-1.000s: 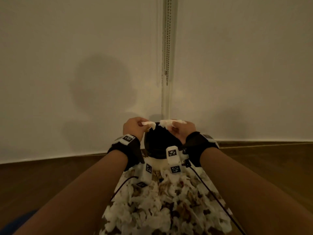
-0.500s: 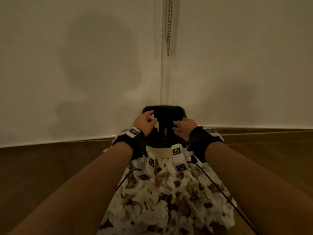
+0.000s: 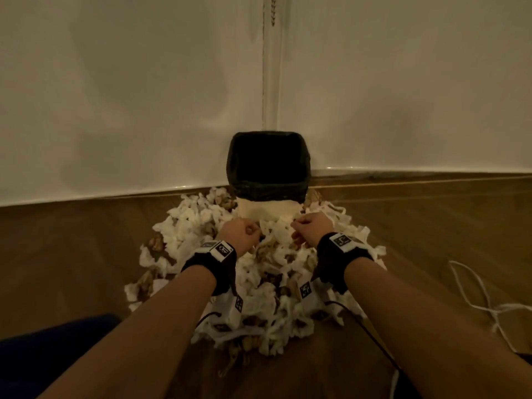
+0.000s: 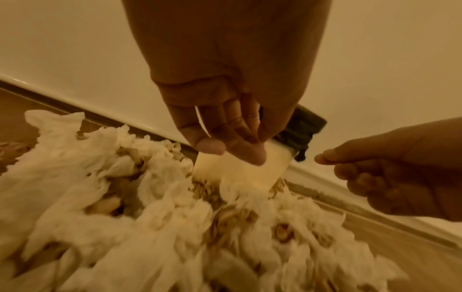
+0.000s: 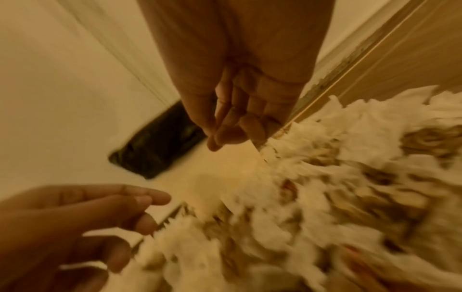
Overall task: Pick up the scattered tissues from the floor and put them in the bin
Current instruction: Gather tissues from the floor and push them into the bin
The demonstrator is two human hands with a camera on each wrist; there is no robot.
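Bin: cream plastic bin (image 3: 267,210) with black liner, in the wall corner.
Tissues: crumpled white tissues (image 3: 267,286) heaped before it.
Left hand (image 3: 239,233): loosely curled, holding nothing, near the bin.
Right hand (image 3: 309,226): the same.

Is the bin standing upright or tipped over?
Upright: the cream bin with black liner stands on the wooden floor, its open mouth facing up, white tissues heaped around its base.

We see a big heap of white crumpled tissues (image 3: 276,283) lying on the wooden floor, spread in front of the bin (image 3: 267,208) and touching its base. The bin is cream, stands upright in the corner, and has a black liner.
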